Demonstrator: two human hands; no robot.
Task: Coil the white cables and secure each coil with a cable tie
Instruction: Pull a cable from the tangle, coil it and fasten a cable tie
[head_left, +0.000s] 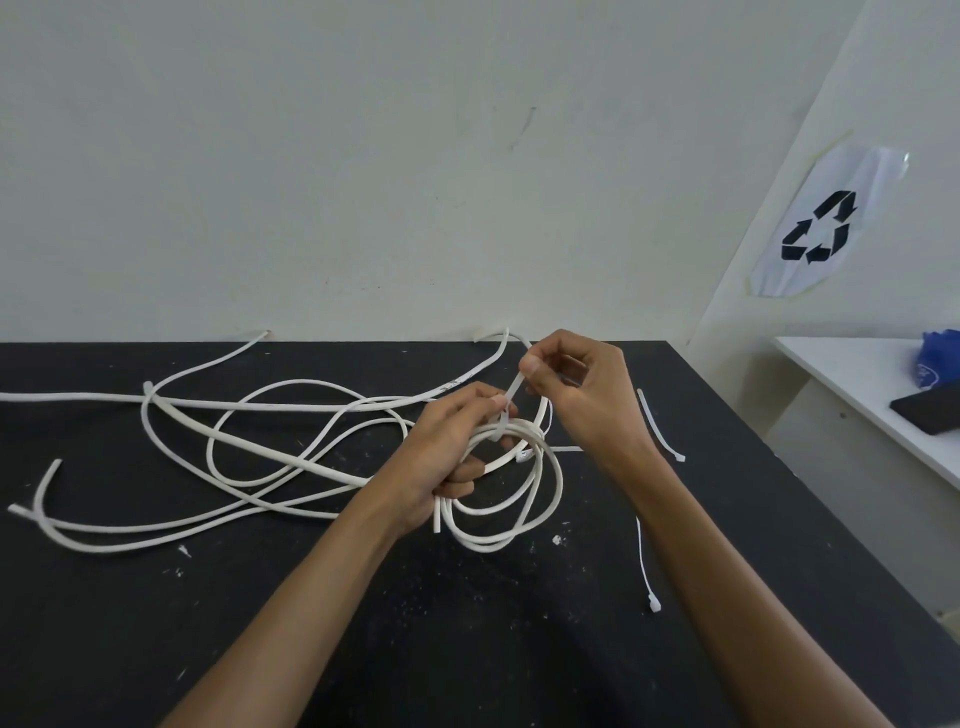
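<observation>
Left hand (447, 457) grips coil (511, 483) near tabletop (156, 597) right edge; right hand (574, 387) pinches cable tie (511, 395) tail; loose cables (234, 426) left

Workshop: scuffed black bench (156, 597), recycling sign (818, 226).

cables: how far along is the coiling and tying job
Done: one coil is wound. In hand: the left hand grips it while the right hand pulls the cable tie around it. Left: loose cables uncoiled on the table; two spare ties wait.
</observation>
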